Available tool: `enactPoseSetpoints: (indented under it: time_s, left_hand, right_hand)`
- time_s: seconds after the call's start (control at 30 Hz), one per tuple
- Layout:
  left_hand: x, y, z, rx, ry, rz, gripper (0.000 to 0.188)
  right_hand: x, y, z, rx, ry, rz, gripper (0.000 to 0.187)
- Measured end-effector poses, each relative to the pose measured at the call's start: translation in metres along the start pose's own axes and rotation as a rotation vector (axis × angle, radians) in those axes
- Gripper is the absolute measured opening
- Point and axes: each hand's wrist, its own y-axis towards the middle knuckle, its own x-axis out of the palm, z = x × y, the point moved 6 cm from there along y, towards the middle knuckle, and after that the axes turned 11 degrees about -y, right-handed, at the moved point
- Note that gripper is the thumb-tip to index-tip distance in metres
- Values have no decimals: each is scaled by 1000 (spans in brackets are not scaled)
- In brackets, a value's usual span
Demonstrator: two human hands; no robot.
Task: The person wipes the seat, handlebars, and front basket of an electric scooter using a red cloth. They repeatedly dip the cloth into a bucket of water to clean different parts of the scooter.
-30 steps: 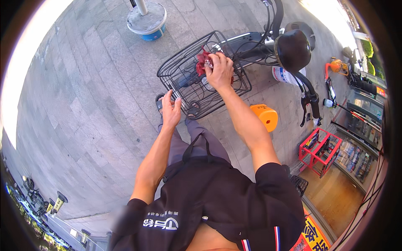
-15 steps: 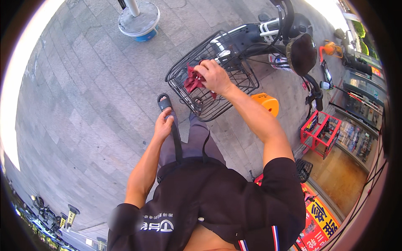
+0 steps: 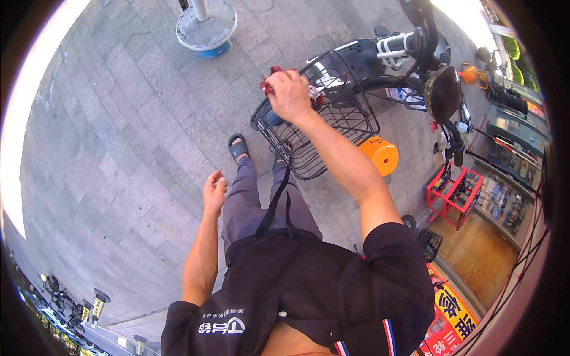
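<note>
My right hand (image 3: 290, 98) is closed on a crumpled dark red cloth (image 3: 271, 77). It holds the cloth at the far left corner of a black wire basket (image 3: 317, 169), and whether the cloth touches the rim is hard to tell. Some reddish and white material also shows just right of the fingers. The basket is on the front of a black and white electric scooter (image 3: 359, 59). My left hand (image 3: 214, 193) hangs in the air left of my legs, empty, its fingers loosely bent and apart.
A round grey base on a blue bucket (image 3: 208, 32) carries a pole at the back. An orange stool (image 3: 380, 155) stands right of the basket. The scooter's mirror (image 3: 443, 94) sticks out at the right. Farther off are a red metal frame (image 3: 454, 193) and a shop entrance.
My right hand has carried the red cloth from over the inside of the basket to its far left corner. My left hand has moved left and lower.
</note>
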Motion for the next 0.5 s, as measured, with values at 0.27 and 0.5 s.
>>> enactPoseSetpoints:
  time_s: [0.27,0.5]
  left_hand:
    - [2,5,7,11,-65,36,44]
    - [-20,2,-4,-13,-84,93,43]
  right_hand:
    - [20,-43,-78,-582,201,-190,18]
    - [-22,53,124,-283,-472,-204,20]
